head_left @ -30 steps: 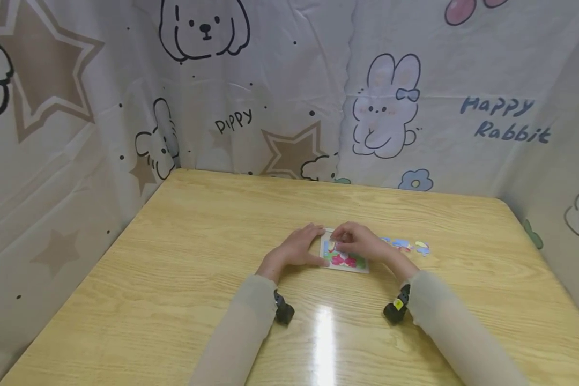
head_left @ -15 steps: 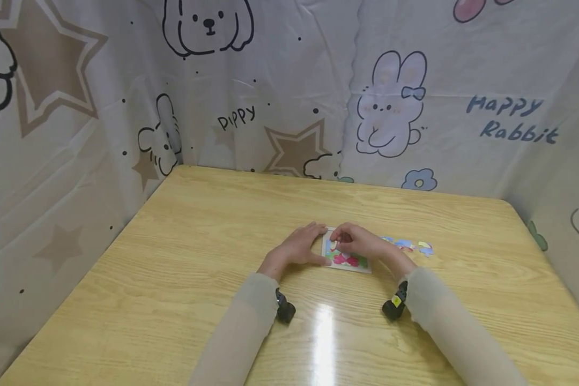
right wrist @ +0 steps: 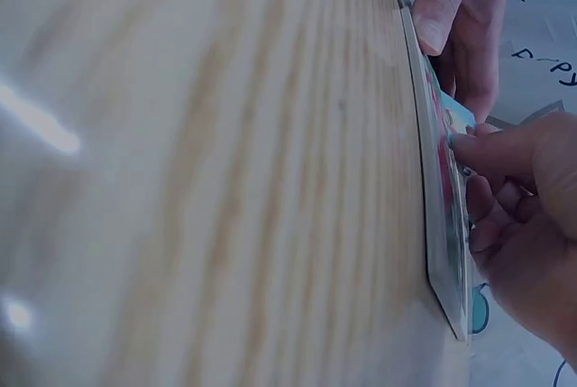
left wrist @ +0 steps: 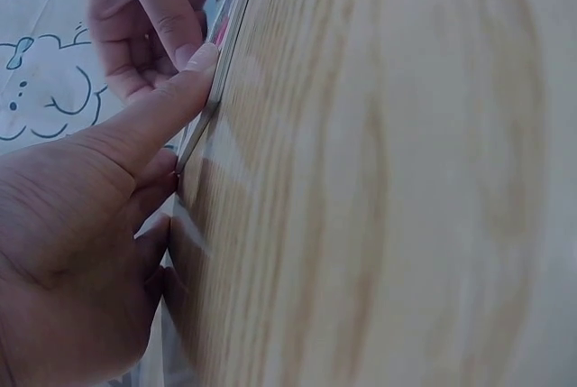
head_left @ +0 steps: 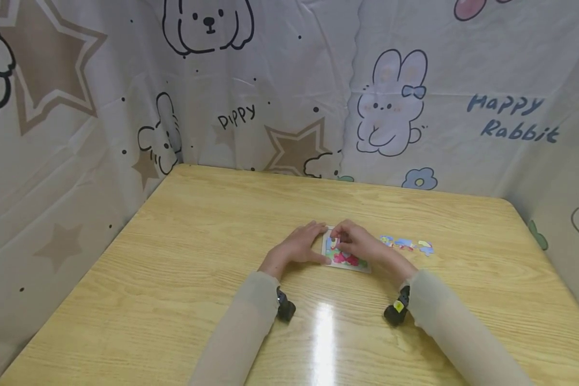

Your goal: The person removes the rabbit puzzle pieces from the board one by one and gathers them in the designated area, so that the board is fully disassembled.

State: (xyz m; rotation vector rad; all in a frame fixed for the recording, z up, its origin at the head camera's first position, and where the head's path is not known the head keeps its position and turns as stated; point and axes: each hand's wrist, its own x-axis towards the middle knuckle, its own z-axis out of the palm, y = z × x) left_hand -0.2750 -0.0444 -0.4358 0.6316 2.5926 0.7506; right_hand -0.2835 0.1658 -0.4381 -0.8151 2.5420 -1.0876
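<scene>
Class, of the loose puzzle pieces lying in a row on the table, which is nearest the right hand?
The row's left-end piece in the head view: it lies closest to the right hand, while the other pieces stretch farther right.

Two arms (head_left: 238,327) in pale beige cloth sleeves (head_left: 463,327) angle inward. The bare left hand (head_left: 296,245) holds its straight thumb (left wrist: 167,107) apart from its fingers (head_left: 312,229); the bare right hand (head_left: 362,242) pinches, its fingers curled.

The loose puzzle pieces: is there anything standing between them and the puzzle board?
Yes, the right hand: in the head view it lies over the right side of the puzzle board, between it and the loose puzzle pieces. No other object is visible there; the left hand is at the opposite edge.
</scene>
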